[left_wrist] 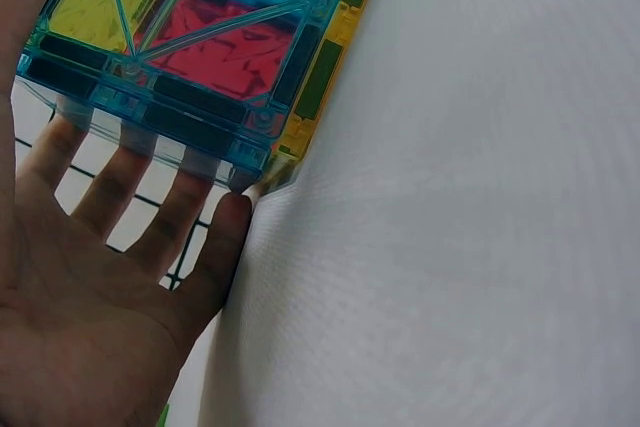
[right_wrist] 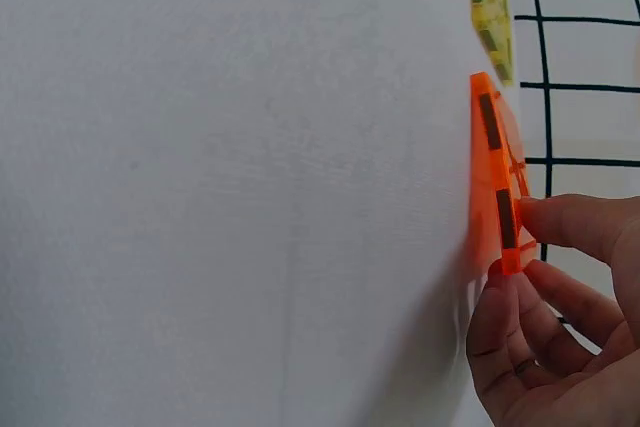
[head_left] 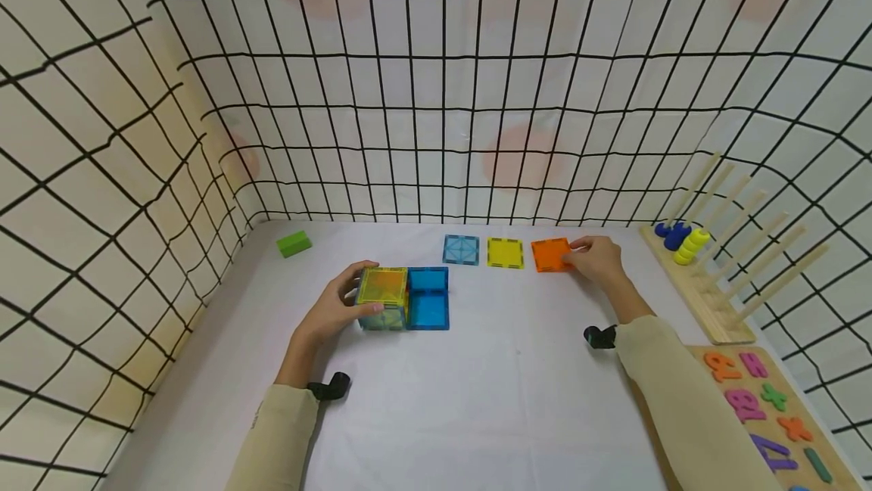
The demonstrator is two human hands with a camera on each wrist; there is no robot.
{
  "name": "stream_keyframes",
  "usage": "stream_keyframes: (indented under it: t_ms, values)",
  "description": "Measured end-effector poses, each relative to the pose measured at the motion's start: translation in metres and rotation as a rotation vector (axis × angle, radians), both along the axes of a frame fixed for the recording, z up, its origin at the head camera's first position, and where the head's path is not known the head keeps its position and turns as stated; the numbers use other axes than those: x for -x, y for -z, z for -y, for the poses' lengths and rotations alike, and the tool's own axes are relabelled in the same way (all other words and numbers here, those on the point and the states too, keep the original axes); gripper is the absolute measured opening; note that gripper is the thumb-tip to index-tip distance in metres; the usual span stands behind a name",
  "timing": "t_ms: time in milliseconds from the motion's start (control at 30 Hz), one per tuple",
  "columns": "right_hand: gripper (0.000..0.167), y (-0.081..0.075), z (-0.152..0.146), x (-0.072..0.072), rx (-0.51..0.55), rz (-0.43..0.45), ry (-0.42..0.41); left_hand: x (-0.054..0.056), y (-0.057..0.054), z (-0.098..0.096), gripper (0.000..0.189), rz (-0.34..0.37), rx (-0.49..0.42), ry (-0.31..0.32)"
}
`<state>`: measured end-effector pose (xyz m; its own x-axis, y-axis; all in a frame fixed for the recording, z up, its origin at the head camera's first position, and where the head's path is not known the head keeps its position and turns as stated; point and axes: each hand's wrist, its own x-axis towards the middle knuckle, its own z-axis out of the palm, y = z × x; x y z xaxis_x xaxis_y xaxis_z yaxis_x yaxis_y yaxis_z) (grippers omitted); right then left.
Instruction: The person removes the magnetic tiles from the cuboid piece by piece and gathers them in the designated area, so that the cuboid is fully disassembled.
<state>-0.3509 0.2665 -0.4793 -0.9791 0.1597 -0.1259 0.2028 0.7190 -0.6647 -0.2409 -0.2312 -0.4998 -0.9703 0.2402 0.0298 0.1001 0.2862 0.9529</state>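
Note:
My left hand (head_left: 331, 311) grips a cube (head_left: 383, 287) built of see-through magnetic tiles, thumb along its near side and fingers at the left and back. Its top is yellow, the near face pale blue. Joined to its right side are blue magnetic tiles (head_left: 429, 311), one flat and one at the back. In the left wrist view the cube (left_wrist: 190, 57) shows yellow and red through its blue face. Farther right, my right hand (head_left: 601, 259) pinches the right edge of an orange magnetic tile (head_left: 547, 255). That orange tile (right_wrist: 497, 167) lies at the table surface.
Left of the orange tile lie a yellow tile (head_left: 505, 253) and a light blue tile (head_left: 461, 250). A green block (head_left: 294, 243) is at back left. At right stand a wooden peg rack (head_left: 708, 302) with blue and yellow beads and a letter board (head_left: 763, 370). Black-grid netting (head_left: 443, 109) surrounds the table.

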Motion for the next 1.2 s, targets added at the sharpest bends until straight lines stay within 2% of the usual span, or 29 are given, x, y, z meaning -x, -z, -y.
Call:
stream_keyframes:
  t_ms: [267, 500, 700, 833, 1000, 1200]
  values:
    - [0.039, 0.004, -0.002, -0.002, -0.067, 0.016, -0.006, 0.0, -0.001, -0.003, 0.083, -0.003, 0.01, 0.006]
    - [0.038, -0.002, 0.001, -0.007, -0.081, 0.033, 0.016, 0.0, -0.001, -0.002, 0.082, -0.009, 0.008, 0.014]
    - [0.04, -0.006, 0.003, -0.012, -0.08, -0.038, 0.021, -0.001, 0.001, 0.0, 0.081, -0.016, 0.01, 0.027]
    - [0.04, -0.012, 0.011, -0.013, -0.016, -0.118, 0.031, 0.0, 0.001, 0.003, 0.08, -0.029, 0.016, 0.032]
    - [0.044, -0.028, 0.028, -0.02, 0.056, -0.194, -0.037, -0.002, -0.001, 0.004, 0.082, -0.037, 0.014, 0.029]
    - [0.046, -0.041, 0.049, -0.034, 0.114, -0.227, -0.089, -0.003, -0.002, 0.003, 0.081, -0.039, -0.008, 0.053]
